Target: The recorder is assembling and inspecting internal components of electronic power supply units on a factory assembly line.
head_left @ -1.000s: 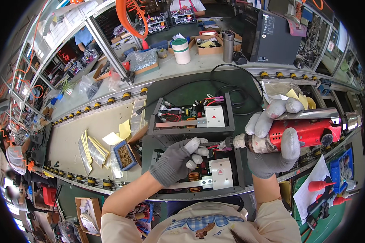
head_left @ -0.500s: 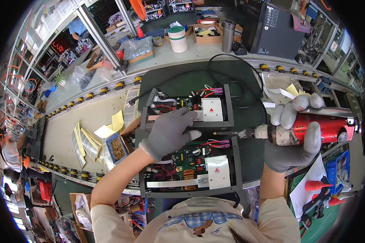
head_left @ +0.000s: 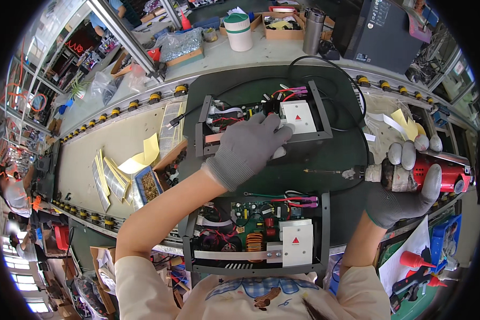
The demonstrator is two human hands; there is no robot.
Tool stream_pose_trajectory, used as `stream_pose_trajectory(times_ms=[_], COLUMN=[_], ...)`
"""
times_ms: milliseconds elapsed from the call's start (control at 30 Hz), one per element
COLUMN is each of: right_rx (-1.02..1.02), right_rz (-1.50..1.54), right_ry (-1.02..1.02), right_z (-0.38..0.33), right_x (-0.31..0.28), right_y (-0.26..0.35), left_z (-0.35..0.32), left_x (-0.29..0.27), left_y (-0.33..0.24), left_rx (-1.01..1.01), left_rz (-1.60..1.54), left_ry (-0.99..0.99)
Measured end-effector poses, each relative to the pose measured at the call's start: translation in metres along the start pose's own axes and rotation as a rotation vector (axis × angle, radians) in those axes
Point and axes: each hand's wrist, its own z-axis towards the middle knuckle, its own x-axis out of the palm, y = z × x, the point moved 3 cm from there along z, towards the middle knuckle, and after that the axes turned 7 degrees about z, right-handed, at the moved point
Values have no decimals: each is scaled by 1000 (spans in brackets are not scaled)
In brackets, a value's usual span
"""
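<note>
Two open electronic chassis lie on a dark green mat [head_left: 325, 165]. The far chassis [head_left: 261, 117] holds circuit boards, coloured wires and a white box with a red triangle. My left hand [head_left: 248, 146], in a grey glove, rests flat on its front rail. The near chassis [head_left: 258, 234] sits just in front of my chest, with a copper coil and a similar white box. My right hand [head_left: 405, 181], also gloved, grips a red electric screwdriver [head_left: 410, 173] held level at the right, its bit pointing left over the mat.
A small blue tray of screws [head_left: 150, 186] and yellow and silver label sheets [head_left: 122, 168] lie at left on the roller conveyor. A white-and-green cup [head_left: 239, 32], cardboard boxes and a black case [head_left: 384, 32] stand on the far bench. Red bottles [head_left: 416, 261] sit at lower right.
My left hand left the near chassis and reached up to the far one, now resting on its rail. The screwdriver drew back to the right, off the chassis.
</note>
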Motion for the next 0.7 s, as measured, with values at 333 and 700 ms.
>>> stream_pose_trajectory(times_ms=[333, 700], right_rx=[49, 47], right_rz=[101, 107], right_ry=[-11, 40], right_z=[4, 1], right_x=[-26, -36], right_y=[16, 16], left_z=[-69, -48], left_x=[-17, 18], left_y=[-16, -31], left_rx=[-148, -1203], left_rz=[-298, -1731], left_ry=[632, 433])
